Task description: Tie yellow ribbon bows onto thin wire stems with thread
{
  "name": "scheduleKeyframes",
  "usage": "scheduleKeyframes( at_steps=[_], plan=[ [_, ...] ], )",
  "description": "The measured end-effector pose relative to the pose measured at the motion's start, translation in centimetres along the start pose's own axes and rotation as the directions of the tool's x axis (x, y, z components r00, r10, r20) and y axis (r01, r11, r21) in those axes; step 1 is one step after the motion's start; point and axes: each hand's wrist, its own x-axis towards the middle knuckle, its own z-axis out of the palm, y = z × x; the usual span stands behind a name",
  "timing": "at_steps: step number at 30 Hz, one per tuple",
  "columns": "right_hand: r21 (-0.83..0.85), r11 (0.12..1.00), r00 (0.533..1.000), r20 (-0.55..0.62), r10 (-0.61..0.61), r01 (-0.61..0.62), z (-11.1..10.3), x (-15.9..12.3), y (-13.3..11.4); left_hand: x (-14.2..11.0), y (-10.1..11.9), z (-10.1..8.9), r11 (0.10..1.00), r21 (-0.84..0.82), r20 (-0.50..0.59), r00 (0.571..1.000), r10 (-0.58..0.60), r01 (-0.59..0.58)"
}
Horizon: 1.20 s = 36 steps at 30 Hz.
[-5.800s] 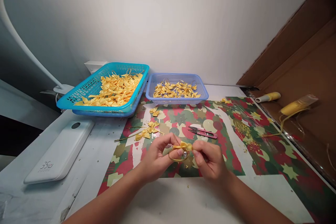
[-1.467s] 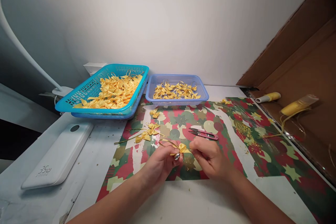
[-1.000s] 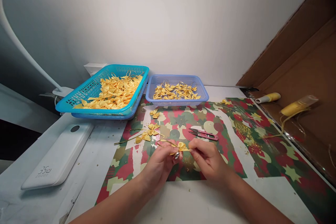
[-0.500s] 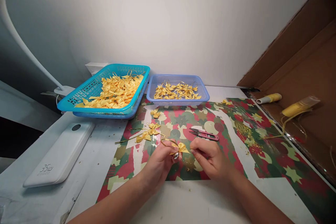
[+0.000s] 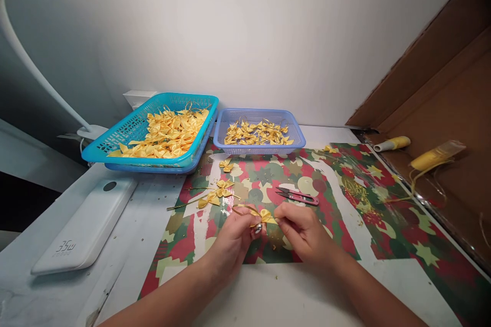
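A yellow ribbon bow (image 5: 265,215) with a loop of gold cord (image 5: 245,207) and a small silver bell (image 5: 258,228) is pinched in my left hand (image 5: 238,232). The fingers of my right hand (image 5: 301,230) are closed at the tail on the bow's right side. Pink thread snips (image 5: 297,196) lie just beyond my right hand. Beyond my left hand, two yellow bows with cords (image 5: 209,200) rest on the patterned sheet (image 5: 264,179), and one more bow (image 5: 226,165) lies farther back.
A turquoise basket (image 5: 95,153) heaped with yellow bows stands back left, stacked on a blue one. A periwinkle basket (image 5: 261,149) holds more bows. Left is a white power bank (image 5: 82,230) under a lamp (image 5: 34,66). Yellow thread spools (image 5: 437,156) and a cardboard wall (image 5: 433,97) are right.
My right hand has moved slightly left, its fingertips now meeting the bow's right tail. My left hand keeps hold of the bow, nearly still.
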Motion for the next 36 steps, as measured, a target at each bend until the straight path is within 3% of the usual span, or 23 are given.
scheduleKeyframes(
  at_steps=[6, 12, 16, 22, 26, 30, 36],
  plan=[
    [0.228, 0.971, 0.994, -0.067, 0.091, -0.073, 1.6, -0.2, -0.1, -0.1, -0.5, 0.1, 0.999, -0.020, -0.035, 0.999, 0.030, -0.031],
    [0.530, 0.825, 0.972, -0.002, 0.234, -0.198, 2.3, 0.1, -0.3, 0.0, -0.4, -0.3, 0.998, 0.004, -0.051, 0.997, 0.058, -0.058],
    [0.475, 0.852, 0.968, -0.004, 0.253, -0.221, 1.3, 0.3, -0.2, 0.1, 0.0, -0.4, 0.990, 0.092, -0.051, 0.992, 0.112, -0.107],
    [0.421, 0.888, 0.977, -0.024, 0.212, -0.183, 0.9, 0.2, 0.0, 0.0, 0.1, -0.6, 0.958, 0.239, 0.058, 0.987, 0.148, -0.158],
    [0.471, 0.856, 0.973, 0.025, 0.229, -0.214, 1.0, 0.1, -0.1, 0.2, 0.1, -0.5, 0.961, 0.233, 0.064, 0.989, 0.135, -0.146],
    [0.560, 0.771, 0.946, 0.079, 0.315, -0.303, 0.3, 0.1, -0.1, 0.6, 0.5, -0.3, 0.981, 0.165, -0.006, 0.994, 0.108, -0.105],
    [0.660, 0.726, 0.948, -0.065, 0.311, -0.193, -0.4, 0.0, -0.1, 0.8, 0.9, -0.3, 0.978, 0.167, -0.030, 0.991, 0.133, -0.126]
  ],
)
